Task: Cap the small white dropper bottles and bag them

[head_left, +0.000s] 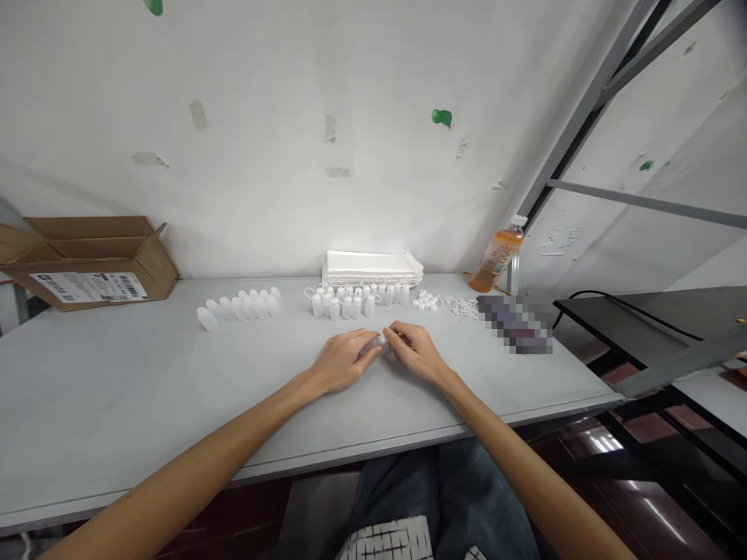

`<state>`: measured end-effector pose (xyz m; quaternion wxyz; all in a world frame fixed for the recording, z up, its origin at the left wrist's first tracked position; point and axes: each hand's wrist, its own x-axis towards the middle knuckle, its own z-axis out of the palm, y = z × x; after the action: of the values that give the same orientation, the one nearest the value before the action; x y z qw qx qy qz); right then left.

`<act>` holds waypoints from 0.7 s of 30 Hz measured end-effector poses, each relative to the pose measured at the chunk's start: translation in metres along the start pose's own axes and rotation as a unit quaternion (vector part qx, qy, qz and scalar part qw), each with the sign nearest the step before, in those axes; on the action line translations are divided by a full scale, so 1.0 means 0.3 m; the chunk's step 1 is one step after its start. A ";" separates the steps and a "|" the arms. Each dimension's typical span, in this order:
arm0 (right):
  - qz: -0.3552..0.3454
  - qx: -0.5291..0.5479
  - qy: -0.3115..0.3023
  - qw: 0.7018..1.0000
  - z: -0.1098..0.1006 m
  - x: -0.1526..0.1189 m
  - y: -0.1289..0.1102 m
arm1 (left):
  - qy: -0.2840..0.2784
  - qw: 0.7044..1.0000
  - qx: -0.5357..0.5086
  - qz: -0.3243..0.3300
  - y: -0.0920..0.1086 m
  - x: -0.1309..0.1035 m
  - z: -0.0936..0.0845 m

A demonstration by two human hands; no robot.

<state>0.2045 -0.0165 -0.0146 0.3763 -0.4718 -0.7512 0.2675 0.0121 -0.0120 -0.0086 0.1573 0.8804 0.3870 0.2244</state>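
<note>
A small translucent white bottle (378,342) lies between my hands, low over the table. My left hand (345,359) is wrapped round its body. The fingers of my right hand (413,350) are pinched together at its neck end; what they pinch is too small to make out. Beyond my hands stand several small white capped bottles (355,306) in a cluster. A slanted row of several uncapped-looking translucent bottles (236,308) is farther left. Several small white caps (426,299) and a tangle of white cords (460,306) lie to the right.
An open cardboard box (93,268) sits at the far left of the grey table (145,397). White flat packs (370,267) are stacked against the wall. An orange drink bottle (496,258) and a blurred dark object (517,323) are at the right, near a metal frame.
</note>
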 end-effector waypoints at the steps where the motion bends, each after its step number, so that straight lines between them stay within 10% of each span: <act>1: 0.000 0.004 -0.001 1.000 -0.001 0.000 -0.001 | -0.001 1.000 -0.001 0.000 0.001 0.000 0.000; 21: -0.017 -0.032 0.027 0.999 -0.001 0.002 0.005 | 0.065 0.998 0.021 -0.007 -0.011 -0.006 0.013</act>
<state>0.2053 -0.0154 -0.0154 0.3857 -0.4780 -0.7568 0.2237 0.0111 -0.0116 -0.0137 0.1148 0.8645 0.4072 0.2713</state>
